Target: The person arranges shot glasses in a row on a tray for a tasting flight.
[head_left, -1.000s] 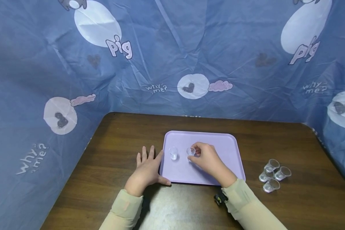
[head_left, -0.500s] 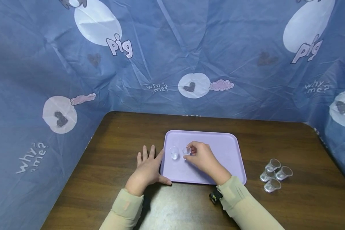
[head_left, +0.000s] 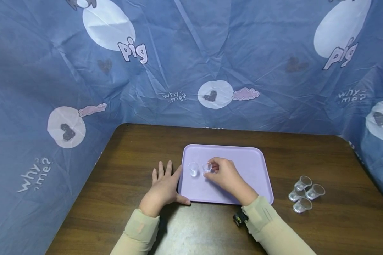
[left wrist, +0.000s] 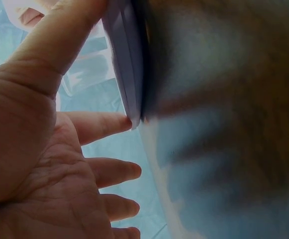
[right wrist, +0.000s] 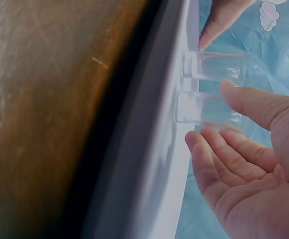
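Note:
On the lilac tray (head_left: 236,193) stand two small clear cups, both upright. My right hand (head_left: 228,175) holds the right-hand clear cup (right wrist: 204,108) between thumb and curled fingers, its base at the tray surface. Just left of it, a little apart, is the other clear cup (head_left: 193,170). My left hand (head_left: 162,191) lies spread at the tray's left edge; in the left wrist view its thumb and index finger (left wrist: 104,124) touch the rim, and it grips nothing.
Several more clear cups (head_left: 302,205) stand clustered on the brown wooden table (head_left: 338,159), right of the tray. A blue printed cloth (head_left: 166,71) hangs behind and along the sides of the table.
My right hand has shifted slightly left with its cup, closer to the other cup, and has held still over the last half second. The left hand stays in place.

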`<action>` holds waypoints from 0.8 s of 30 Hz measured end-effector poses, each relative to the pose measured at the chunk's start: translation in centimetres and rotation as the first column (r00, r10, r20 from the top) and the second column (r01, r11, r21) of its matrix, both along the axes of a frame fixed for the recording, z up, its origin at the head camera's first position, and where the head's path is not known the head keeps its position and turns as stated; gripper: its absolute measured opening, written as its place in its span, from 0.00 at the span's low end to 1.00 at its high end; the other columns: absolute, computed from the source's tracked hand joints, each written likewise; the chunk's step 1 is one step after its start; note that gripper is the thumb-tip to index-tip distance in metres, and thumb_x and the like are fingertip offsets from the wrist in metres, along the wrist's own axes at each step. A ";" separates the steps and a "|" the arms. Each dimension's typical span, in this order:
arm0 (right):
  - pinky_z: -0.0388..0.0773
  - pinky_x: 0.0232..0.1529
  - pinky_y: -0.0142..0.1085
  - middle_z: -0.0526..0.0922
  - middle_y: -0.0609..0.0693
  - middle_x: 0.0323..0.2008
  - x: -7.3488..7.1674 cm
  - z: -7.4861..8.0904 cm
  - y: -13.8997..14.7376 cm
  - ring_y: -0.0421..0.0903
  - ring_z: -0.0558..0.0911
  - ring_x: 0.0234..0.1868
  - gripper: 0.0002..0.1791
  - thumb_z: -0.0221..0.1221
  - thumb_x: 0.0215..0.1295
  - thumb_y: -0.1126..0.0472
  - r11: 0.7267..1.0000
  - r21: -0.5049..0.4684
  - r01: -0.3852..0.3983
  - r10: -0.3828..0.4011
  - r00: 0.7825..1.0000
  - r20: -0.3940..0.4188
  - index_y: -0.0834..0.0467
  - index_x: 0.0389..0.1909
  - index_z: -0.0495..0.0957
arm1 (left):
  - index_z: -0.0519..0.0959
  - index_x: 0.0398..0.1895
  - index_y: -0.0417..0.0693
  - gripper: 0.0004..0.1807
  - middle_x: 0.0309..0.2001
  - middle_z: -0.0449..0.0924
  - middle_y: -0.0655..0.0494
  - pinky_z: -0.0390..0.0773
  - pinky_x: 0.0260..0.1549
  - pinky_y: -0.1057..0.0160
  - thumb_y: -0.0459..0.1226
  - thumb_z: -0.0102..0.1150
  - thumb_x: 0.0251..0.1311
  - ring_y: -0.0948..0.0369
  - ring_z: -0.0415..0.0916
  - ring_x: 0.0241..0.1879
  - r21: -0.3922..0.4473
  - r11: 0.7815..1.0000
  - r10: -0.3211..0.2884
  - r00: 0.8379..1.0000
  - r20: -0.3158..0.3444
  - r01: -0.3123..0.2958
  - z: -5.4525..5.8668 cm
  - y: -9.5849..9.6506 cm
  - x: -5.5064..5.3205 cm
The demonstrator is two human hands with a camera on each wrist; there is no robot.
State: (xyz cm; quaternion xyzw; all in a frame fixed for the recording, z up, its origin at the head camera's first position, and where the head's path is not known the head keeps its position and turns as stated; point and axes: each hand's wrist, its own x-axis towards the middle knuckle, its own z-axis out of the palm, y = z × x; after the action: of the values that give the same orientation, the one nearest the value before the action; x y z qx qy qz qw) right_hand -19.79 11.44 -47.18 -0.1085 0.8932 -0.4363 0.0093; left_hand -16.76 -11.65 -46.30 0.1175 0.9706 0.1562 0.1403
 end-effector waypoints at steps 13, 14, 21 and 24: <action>0.82 0.48 0.44 0.86 0.62 0.43 1.2 1.5 2.9 0.56 0.86 0.46 0.22 0.75 0.55 0.68 0.998 -0.068 -0.014 0.013 1.000 -0.007 0.71 0.50 0.81 | 0.59 0.80 0.47 0.71 0.78 0.43 0.30 0.35 0.68 0.32 0.61 0.84 0.29 0.30 0.30 0.75 0.002 1.000 0.000 1.000 0.015 -0.001 0.1 0.2 -0.1; 0.81 0.49 0.44 0.86 0.63 0.44 1.3 1.6 3.2 0.57 0.86 0.46 0.22 0.75 0.55 0.68 0.997 -0.074 -0.010 0.010 1.000 -0.005 0.71 0.50 0.81 | 0.59 0.80 0.47 0.71 0.78 0.43 0.30 0.35 0.68 0.32 0.61 0.84 0.29 0.30 0.30 0.75 0.002 1.000 0.001 1.000 0.016 -0.001 0.1 0.2 -0.1; 0.81 0.50 0.45 0.86 0.62 0.45 2.3 2.7 5.5 0.56 0.86 0.47 0.22 0.74 0.56 0.66 0.994 -0.102 0.029 -0.034 0.998 -0.051 0.69 0.51 0.82 | 0.58 0.80 0.47 0.71 0.78 0.43 0.30 0.35 0.68 0.31 0.61 0.84 0.30 0.30 0.30 0.75 0.000 1.000 -0.001 1.000 0.014 0.001 0.2 0.2 -0.1; 0.81 0.51 0.45 0.86 0.60 0.44 2.9 3.0 6.5 0.54 0.86 0.47 0.20 0.74 0.57 0.66 0.994 -0.106 0.039 -0.048 0.995 -0.082 0.68 0.50 0.82 | 0.58 0.80 0.47 0.71 0.78 0.43 0.29 0.35 0.68 0.31 0.61 0.84 0.30 0.30 0.29 0.75 0.002 1.000 -0.001 1.000 0.018 0.001 0.1 0.2 0.0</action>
State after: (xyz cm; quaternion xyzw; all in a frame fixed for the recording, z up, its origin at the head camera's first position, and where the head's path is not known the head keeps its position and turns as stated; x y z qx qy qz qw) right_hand -16.92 17.96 -44.18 -0.1076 0.8709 -0.4775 -0.0439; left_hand -16.79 -11.45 -46.19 0.1166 0.9691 0.1579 0.1491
